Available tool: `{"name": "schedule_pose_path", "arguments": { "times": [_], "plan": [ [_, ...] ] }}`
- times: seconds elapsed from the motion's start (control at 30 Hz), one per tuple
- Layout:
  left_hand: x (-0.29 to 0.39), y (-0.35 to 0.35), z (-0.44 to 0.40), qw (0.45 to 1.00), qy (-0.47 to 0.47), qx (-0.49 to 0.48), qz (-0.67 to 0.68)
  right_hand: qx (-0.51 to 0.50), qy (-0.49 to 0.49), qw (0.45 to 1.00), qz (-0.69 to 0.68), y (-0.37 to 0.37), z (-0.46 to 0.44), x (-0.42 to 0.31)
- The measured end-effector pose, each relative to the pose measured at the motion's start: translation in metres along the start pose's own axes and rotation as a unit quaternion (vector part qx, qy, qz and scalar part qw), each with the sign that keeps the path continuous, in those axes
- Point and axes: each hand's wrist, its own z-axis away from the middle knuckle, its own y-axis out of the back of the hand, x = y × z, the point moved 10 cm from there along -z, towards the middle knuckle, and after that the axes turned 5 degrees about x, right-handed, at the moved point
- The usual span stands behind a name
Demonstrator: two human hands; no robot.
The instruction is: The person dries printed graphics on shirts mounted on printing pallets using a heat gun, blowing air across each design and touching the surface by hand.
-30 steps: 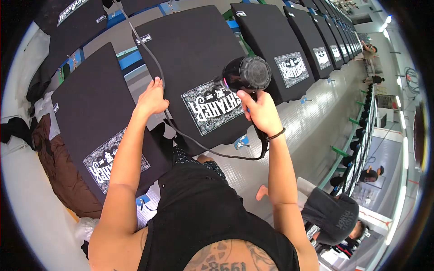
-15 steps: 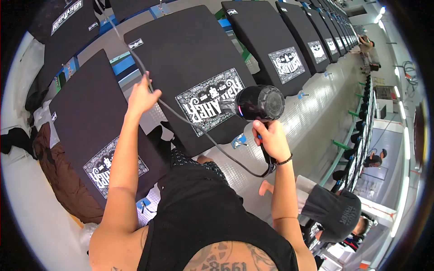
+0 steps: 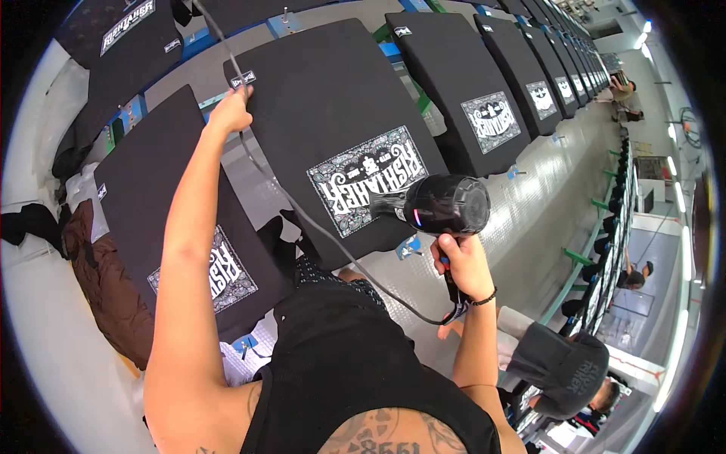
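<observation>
My right hand (image 3: 463,265) is wrapped round the handle of a black hair dryer (image 3: 448,204). Its nozzle points left over the lower part of the white bandana-style print (image 3: 368,181) on a black shirt panel (image 3: 325,91). My left hand (image 3: 231,113) is closed on the grey cord (image 3: 261,168) beside the panel's upper left corner, near a small white label (image 3: 243,79). From there the cord sags down and right to the dryer's handle. Left of this panel, a second black panel (image 3: 162,166) carries the same print, partly hidden by my left forearm.
More printed black panels (image 3: 454,83) run in a row toward the upper right. A brown garment (image 3: 113,303) lies at the left edge. A co-worker in a dark shirt (image 3: 560,371) is at the lower right, beside the aisle floor (image 3: 522,227). Others are farther off.
My left hand has moved up along the panel's edge and closed on the cord. My right hand has carried the dryer down and right, so more of the print shows.
</observation>
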Motion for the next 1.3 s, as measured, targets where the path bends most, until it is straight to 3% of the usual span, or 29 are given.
{"name": "schedule_pose_path", "arguments": {
  "times": [0.07,0.17,0.27,0.37,0.47,0.57,0.63,0.73,0.83,0.93,1.03,1.13,1.3],
  "plan": [
    [0.022,0.002,0.001,0.993,-0.008,-0.106,-0.05,0.008,0.02,0.998,0.052,0.001,0.0,-0.002],
    [0.022,-0.006,-0.012,0.985,-0.03,-0.143,-0.087,0.01,0.003,0.998,-0.055,0.0,-0.006,-0.005],
    [0.024,-0.011,-0.019,0.984,-0.051,-0.14,-0.1,0.014,0.02,1.0,0.018,-0.004,-0.015,-0.015],
    [0.029,-0.006,-0.016,0.981,-0.04,-0.154,-0.111,-0.024,0.039,0.999,-0.013,-0.012,-0.035,-0.024],
    [0.027,-0.004,-0.014,0.983,-0.043,-0.152,-0.097,-0.016,0.062,0.998,0.028,-0.019,-0.053,-0.037],
    [0.034,0.007,-0.009,0.986,-0.063,-0.132,-0.079,0.004,0.048,0.999,-0.014,-0.022,-0.067,-0.047],
    [0.032,0.002,-0.001,0.972,-0.036,-0.211,-0.098,0.025,0.072,0.993,0.093,-0.017,-0.077,-0.051],
    [0.019,-0.017,-0.003,0.964,-0.089,-0.197,-0.152,0.04,0.047,0.998,0.024,-0.007,-0.086,-0.047],
    [0.019,-0.016,0.003,0.943,-0.083,-0.263,-0.184,0.062,0.093,0.983,0.148,0.003,-0.078,-0.052],
    [0.027,-0.008,0.009,0.933,-0.072,-0.288,-0.205,0.043,0.004,0.998,0.051,0.01,-0.062,-0.032],
    [0.024,-0.013,0.004,0.927,-0.039,-0.31,-0.209,0.038,0.016,0.994,0.099,0.01,-0.039,-0.024],
    [0.025,-0.019,-0.001,0.923,-0.036,-0.31,-0.224,0.035,-0.015,0.999,0.002,0.011,-0.021,-0.007],
    [0.034,-0.016,-0.001,0.919,-0.05,-0.309,-0.24,0.027,-0.014,0.999,-0.019,0.011,-0.001,0.004]
  ]
}}
